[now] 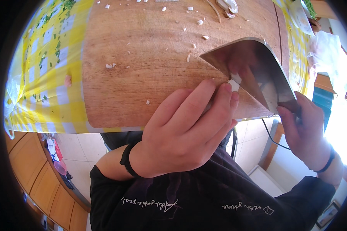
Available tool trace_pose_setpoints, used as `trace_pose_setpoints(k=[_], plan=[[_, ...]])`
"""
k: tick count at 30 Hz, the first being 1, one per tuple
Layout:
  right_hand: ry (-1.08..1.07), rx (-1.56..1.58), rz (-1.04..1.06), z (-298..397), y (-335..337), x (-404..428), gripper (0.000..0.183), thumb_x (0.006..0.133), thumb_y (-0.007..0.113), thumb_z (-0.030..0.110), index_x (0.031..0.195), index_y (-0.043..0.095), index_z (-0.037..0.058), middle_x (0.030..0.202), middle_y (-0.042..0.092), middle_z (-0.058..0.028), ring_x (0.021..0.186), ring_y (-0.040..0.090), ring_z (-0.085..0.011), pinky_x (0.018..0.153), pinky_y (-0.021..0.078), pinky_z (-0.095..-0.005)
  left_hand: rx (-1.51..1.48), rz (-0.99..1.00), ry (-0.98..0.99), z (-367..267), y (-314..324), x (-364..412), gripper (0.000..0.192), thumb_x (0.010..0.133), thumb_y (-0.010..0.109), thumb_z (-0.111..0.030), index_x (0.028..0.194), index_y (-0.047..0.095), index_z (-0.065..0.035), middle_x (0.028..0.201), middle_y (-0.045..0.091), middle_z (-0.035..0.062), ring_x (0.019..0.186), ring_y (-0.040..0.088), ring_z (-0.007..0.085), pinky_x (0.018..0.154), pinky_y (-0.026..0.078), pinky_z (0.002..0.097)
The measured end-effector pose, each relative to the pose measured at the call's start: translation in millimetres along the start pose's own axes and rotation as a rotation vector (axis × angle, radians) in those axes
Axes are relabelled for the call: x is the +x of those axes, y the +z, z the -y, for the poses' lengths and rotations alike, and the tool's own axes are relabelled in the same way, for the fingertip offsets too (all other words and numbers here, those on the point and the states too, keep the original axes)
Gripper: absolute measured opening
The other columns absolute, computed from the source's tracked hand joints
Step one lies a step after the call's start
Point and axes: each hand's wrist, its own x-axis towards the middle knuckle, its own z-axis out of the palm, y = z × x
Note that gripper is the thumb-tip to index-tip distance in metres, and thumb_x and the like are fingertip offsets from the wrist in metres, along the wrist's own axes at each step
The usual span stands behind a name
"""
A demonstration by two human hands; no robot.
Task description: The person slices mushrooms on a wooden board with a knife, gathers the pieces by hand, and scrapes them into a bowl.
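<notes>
My right hand (305, 125) is closed around the handle of a broad-bladed Chinese cleaver (257, 69). The blade is tilted, its edge down near the wooden cutting board (138, 78). Beside the edge, my left hand (188, 127) pinches a small white piece of food (234, 85) under its fingertips; most of it is hidden by the fingers. The piece touches or nearly touches the blade. It may be mushroom, but I cannot tell for certain. Small white diced bits (200, 22) lie scattered over the board.
A pale mushroom-like piece (228, 7) lies at the board's far edge. Chopped green bits (57, 52) and a pinkish scrap (68, 80) are on the yellow checked tablecloth (62, 111) at left. At far right stand a white bowl (300, 17) with greens and a plastic bag (328, 55).
</notes>
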Motion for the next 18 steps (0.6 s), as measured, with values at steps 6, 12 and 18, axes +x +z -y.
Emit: trace_pose_setpoints(k=[6,12,18], plan=[[-0.059,0.015,-0.076,3.0,8.7,8.6,0.016,0.092,0.073,-0.001,0.099,0.059,-0.0036,0.081,0.066,-0.0167,0.067,0.07,-0.0251,0.057,0.0521,-0.0317,0.001,0.001,0.01,1.7,-0.3,1.3,0.033,0.085,0.076,-0.024,0.113,0.079,-0.0062,0.12,0.072,0.0058,0.107,0.066,0.026,0.084,0.054,0.0351],[-0.105,-0.092,-0.092,0.2,1.0,1.6,0.016,0.093,0.073,0.0,0.101,0.059,-0.004,0.08,0.066,-0.0165,0.067,0.07,-0.0252,0.058,0.0524,-0.0305,-0.015,-0.022,-0.002,0.7,0.6,-1.8,0.032,0.085,0.076,-0.023,0.111,0.079,-0.0051,0.119,0.073,0.0065,0.108,0.067,0.0262,0.084,0.055,0.0351],[-0.048,-0.004,-0.027,-0.7,0.7,-3.3,0.012,0.094,0.071,0.001,0.098,0.061,-0.0031,0.077,0.061,-0.0143,0.063,0.065,-0.0256,0.056,0.0489,-0.0319,-0.011,-0.023,0.004,1.1,0.8,-0.9,0.032,0.083,0.076,-0.022,0.111,0.079,-0.005,0.119,0.073,0.007,0.108,0.067,0.0265,0.085,0.055,0.0358]])
